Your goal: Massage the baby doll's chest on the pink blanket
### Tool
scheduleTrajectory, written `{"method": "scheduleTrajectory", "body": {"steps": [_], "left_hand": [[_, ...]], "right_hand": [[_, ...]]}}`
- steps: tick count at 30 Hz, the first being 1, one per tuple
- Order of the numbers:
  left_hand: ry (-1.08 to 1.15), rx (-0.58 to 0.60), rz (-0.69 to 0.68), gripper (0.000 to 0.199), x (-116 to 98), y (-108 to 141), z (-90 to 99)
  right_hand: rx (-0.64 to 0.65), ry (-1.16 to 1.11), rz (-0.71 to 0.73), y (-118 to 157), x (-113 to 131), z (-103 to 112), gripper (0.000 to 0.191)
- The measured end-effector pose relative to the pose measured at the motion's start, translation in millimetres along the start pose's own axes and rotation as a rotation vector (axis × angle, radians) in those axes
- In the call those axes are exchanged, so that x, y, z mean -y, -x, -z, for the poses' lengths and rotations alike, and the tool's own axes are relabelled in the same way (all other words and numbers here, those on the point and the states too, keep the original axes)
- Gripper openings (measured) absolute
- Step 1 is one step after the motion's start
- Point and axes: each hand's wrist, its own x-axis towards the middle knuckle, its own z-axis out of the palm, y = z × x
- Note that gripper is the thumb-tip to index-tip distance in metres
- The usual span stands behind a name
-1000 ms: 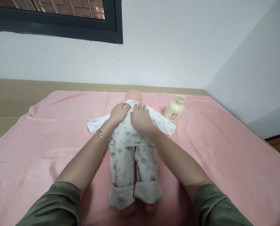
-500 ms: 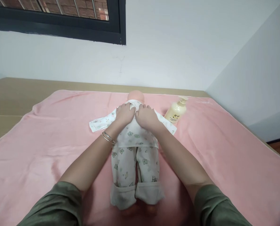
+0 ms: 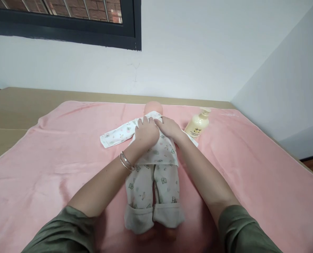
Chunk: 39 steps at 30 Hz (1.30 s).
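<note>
A doll [image 3: 158, 154] is lying lengthwise in the middle of a pink blanket [image 3: 53, 158], its bald head [image 3: 153, 106] reaching close to the blanket's far edge and its feet [image 3: 146, 234] pointing toward the near side. It is wearing a white printed shirt [image 3: 160, 154] and matching trousers [image 3: 140, 189] with the cuffs turned up.

The person is leaning both arms over it. The left hand [image 3: 148, 134] is resting palm down across the upper part of the shirt, its fingers lying extended and slightly spread toward the head. The right hand [image 3: 169, 127] is lying open over the shoulder on the right, the thumb stretching out toward the left hand; I can't make out all its fingertips. Two silvery bangles [image 3: 126, 162] are circling the left wrist, and dark green sleeves [image 3: 242, 228] are bunching near both elbows.

The doll's left-side sleeve [image 3: 118, 135] is stretching out toward the blanket's left edge, while the other is mostly hiding beneath the right forearm.

A cream pump bottle [image 3: 198, 124] is sitting just beyond that hidden sleeve, toward the blanket's far right corner. Bare tabletop [image 3: 19, 107] is showing past the far left corner, and a dark-framed window [image 3: 135, 24] is interrupting the white wall [image 3: 188, 59] behind.
</note>
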Motion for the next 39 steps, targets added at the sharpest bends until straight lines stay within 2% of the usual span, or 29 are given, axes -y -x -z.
{"method": "scheduleTrajectory", "body": {"steps": [2, 4, 7, 9, 11, 14, 17, 20, 24, 27, 30, 35, 39], "left_hand": [[0.066, 0.003, 0.025, 0.048, 15, -16, -0.9], [0.128, 0.029, 0.02, 0.046, 31, -32, -0.6], [0.203, 0.054, -0.014, 0.048, 45, -44, 0.5], [0.173, 0.036, -0.004, 0.05, 43, -42, 1.1], [0.055, 0.026, -0.016, 0.048, 35, -32, 1.8], [-0.167, 0.091, -0.127, 0.042, 19, -15, 3.0], [-0.273, 0.153, -0.196, 0.043, 11, -8, 4.6], [-0.231, 0.122, -0.2, 0.038, 18, -16, 5.7], [0.085, 0.058, -0.032, 0.047, 41, -38, 1.2], [0.256, 0.035, 0.03, 0.051, 54, -49, -5.6], [0.227, 0.017, 0.034, 0.05, 54, -48, -9.4], [0.025, -0.063, 0.001, 0.047, 36, -35, -8.4], [0.028, -0.07, 0.011, 0.048, 32, -32, -9.4]], "right_hand": [[-0.057, 0.145, 0.0, 12, 16, -3, 0.052], [-0.096, 0.272, 0.059, 24, 32, -8, 0.048], [-0.068, 0.339, 0.159, 31, 41, -11, 0.047], [-0.048, 0.277, 0.157, 25, 36, -9, 0.048], [-0.037, 0.168, 0.087, 14, 24, -4, 0.052], [0.018, 0.038, -0.016, -2, 6, 4, 0.06], [0.044, 0.041, -0.026, -5, 3, 4, 0.062], [-0.037, 0.175, -0.022, 8, 16, -5, 0.057], [-0.098, 0.285, 0.078, 31, 40, -19, 0.049], [-0.114, 0.301, 0.058, 32, 46, -20, 0.049], [-0.104, 0.246, 0.01, 19, 35, -12, 0.052], [-0.025, 0.068, -0.035, -3, 12, -5, 0.06], [-0.081, 0.086, -0.055, -5, 9, -10, 0.059]]}}
